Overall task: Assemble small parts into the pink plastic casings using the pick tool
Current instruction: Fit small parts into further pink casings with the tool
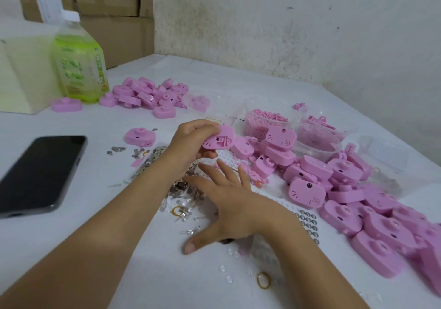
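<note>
Two hands work to the right of the black smartphone [43,175], which lies flat on the white table cover [83,249]. The left hand [191,141], right of the phone's far end, grips a pink casing [218,139] between its thumb and curled fingers and lifts it off the cover with the open inner side facing up. The right hand [226,201], right of the phone's near end, is spread palm down with straight fingers and holds nothing. It is over a scatter of small metal bits [143,156] and clear LEDs [188,213]; I cannot tell whether the fingers touch them.

A single casing [140,136] sits just right of the phone's far corner. Beyond the phone are a smaller heap of casings [148,93] and a green drink bottle [80,62]. Well to the phone's right, past both hands, lie a large heap of pink casings [346,189] and a clear tub of pink pellets [265,120].
</note>
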